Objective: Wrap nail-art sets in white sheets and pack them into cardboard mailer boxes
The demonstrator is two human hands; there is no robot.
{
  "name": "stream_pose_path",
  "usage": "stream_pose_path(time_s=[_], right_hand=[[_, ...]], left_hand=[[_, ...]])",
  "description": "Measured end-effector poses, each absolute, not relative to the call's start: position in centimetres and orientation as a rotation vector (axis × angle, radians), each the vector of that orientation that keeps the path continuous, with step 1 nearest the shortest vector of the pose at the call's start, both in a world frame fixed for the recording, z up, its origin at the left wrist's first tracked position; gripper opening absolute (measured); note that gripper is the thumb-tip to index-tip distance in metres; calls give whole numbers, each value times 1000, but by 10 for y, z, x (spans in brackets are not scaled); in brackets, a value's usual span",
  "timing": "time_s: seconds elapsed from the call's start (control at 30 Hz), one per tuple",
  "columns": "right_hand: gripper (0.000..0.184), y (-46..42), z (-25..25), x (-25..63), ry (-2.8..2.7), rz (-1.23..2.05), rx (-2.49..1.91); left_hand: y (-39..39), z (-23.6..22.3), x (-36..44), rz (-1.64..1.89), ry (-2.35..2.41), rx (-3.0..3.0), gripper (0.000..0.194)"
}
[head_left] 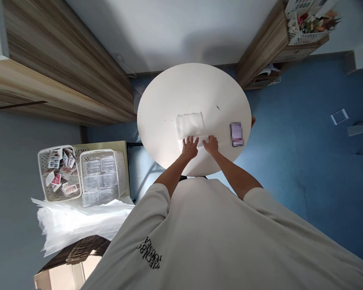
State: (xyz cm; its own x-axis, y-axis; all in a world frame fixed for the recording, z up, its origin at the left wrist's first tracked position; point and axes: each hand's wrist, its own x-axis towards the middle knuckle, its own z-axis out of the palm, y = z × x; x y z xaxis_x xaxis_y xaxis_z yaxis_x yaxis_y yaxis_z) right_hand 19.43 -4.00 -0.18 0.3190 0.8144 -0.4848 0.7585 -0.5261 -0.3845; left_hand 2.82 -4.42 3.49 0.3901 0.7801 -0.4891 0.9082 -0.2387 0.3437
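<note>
A thin white sheet (190,124), folded and soft-looking, lies on the round white table (193,82). Its near part runs under both hands, and I cannot tell whether it is cloth, paper or foam. My left hand (190,148) rests on the near edge, its fingers stretched out and spread. Just to the right, the fingers of my right hand (211,145) are bent and closed at the sheet's near right edge, the thumb toward the left hand. A phone-like object (236,134) with a blurred screen lies to the right.
Left of the table, a white basket (42,173) holds small colorful packets. Beside it a second basket (121,171) contains clear plastic boxes. Stacked white sheets (78,221) and an open cardboard box (66,272) are nearer. Wooden cabinets (63,52) rise at left; a wooden shelf unit (261,48) stands right.
</note>
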Motion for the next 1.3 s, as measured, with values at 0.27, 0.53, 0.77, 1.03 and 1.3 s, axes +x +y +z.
stream_pose_path(time_s=[0.27,0.53,0.77,1.03,1.3], right_hand=[[47,-40,-6,197,-1451,1049,-2470],[44,-39,-5,190,-1359,1018,-2530],[41,-46,-9,185,-1438,929,-2547],[28,-45,-7,183,-1413,965,-2605],[18,-42,11,187,-1352,1207,-2415]], left_hand=[[-36,26,25,-322,1464,2111,79],[-37,25,25,-332,1478,2127,77],[-49,30,21,-232,1391,2195,76],[-44,20,28,-309,1371,2189,75],[-35,26,33,-291,1437,2129,77]])
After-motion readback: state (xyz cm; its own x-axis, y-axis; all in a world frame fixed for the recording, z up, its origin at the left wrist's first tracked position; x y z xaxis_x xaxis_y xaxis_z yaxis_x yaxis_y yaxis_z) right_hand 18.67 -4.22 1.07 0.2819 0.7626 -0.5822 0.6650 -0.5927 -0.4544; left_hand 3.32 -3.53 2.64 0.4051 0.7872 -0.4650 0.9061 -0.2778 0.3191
